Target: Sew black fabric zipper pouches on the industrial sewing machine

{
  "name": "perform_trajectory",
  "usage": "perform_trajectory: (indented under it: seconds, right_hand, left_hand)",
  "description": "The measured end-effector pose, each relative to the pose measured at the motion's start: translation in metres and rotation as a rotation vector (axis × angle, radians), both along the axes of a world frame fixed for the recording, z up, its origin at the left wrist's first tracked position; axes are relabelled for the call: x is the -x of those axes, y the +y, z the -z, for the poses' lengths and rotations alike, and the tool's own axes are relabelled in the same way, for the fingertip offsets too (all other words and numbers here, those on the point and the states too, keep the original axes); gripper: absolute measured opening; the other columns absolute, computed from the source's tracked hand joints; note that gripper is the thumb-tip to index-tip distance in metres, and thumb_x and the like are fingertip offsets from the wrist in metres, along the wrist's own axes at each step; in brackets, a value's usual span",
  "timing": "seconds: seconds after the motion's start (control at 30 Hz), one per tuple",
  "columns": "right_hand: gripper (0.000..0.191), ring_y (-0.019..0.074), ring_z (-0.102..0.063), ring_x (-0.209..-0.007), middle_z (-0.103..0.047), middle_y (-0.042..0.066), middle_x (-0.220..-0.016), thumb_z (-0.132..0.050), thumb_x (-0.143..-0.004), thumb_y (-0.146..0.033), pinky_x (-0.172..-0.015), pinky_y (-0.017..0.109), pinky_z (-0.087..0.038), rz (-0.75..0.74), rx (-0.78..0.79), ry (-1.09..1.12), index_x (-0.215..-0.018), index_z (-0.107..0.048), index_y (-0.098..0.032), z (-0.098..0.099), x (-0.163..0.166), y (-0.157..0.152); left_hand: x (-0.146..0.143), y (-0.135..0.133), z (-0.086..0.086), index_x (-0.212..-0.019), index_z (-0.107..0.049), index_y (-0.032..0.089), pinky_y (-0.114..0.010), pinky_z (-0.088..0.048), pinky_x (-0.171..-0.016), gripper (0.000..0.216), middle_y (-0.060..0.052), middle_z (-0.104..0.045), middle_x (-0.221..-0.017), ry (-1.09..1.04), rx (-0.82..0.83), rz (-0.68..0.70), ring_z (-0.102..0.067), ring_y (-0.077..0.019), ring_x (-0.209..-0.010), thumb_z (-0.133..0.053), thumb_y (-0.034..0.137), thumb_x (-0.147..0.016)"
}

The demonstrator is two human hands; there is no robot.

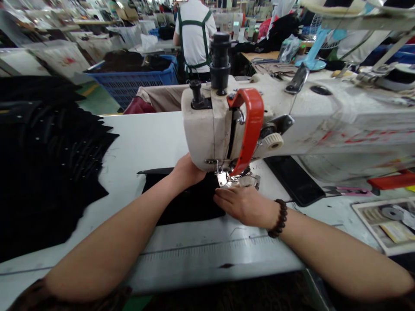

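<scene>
A piece of black fabric (188,203) lies flat on the white table (145,138) under the head of a white sewing machine (292,125) with an orange guard (251,125). My left hand (186,170) rests on the fabric behind the needle; its fingers are hidden by the machine head. My right hand (244,205), with a bead bracelet on the wrist, lies flat on the fabric's right edge just in front of the presser foot (223,178), fingers stretched out.
A big stack of black fabric pieces (45,164) covers the table's left side. A black phone (295,179), pink scissors (346,190) and a tray of small parts (385,222) lie at the right. A blue crate (139,80) and a person in a white shirt (194,34) are behind.
</scene>
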State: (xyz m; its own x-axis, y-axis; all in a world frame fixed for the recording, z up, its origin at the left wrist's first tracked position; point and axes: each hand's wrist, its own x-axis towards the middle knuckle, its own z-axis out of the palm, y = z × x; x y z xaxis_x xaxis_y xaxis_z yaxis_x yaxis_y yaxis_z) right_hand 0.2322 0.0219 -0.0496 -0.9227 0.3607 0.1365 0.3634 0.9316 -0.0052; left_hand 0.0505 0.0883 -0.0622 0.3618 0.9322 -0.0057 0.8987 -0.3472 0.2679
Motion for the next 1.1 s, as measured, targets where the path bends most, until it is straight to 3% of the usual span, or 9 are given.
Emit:
perform_trajectory:
  seconds: [0.33, 0.57, 1.1]
  right_hand:
    - [0.032, 0.0156, -0.054, -0.063, -0.061, 0.013, -0.093, -0.025, -0.089, -0.009, -0.052, 0.028, -0.041, -0.056, -0.055, -0.001, -0.091, -0.057, -0.009, 0.0, -0.0022, -0.0043]
    - [0.029, 0.0143, -0.052, -0.058, -0.062, 0.013, -0.091, -0.027, -0.089, -0.008, -0.049, 0.027, -0.038, -0.079, -0.095, 0.026, -0.089, -0.056, -0.009, 0.0002, -0.0026, -0.0049]
    - [0.032, 0.0141, -0.05, -0.053, -0.062, 0.011, -0.085, -0.026, -0.088, -0.007, -0.045, 0.026, -0.036, -0.07, -0.107, 0.034, -0.084, -0.057, -0.009, -0.0026, 0.0013, -0.0067]
  left_hand:
    - [0.0, -0.0008, -0.0031, -0.098, -0.062, 0.016, -0.033, -0.044, -0.085, 0.025, -0.009, -0.062, -0.108, -0.061, -0.006, 0.155, -0.055, -0.0255, -0.102, -0.043, 0.02, -0.081]
    - [-0.0032, -0.0054, -0.0042, -0.096, -0.062, 0.015, -0.035, -0.049, -0.074, 0.024, -0.011, -0.066, -0.094, -0.039, -0.007, 0.092, -0.061, -0.0264, -0.088, -0.046, 0.023, -0.081]
    - [-0.0046, -0.0063, 0.002, -0.082, -0.064, 0.012, -0.033, -0.05, -0.068, 0.02, -0.012, -0.067, -0.086, -0.007, -0.082, 0.112, -0.062, -0.0262, -0.082, -0.045, 0.014, -0.078]
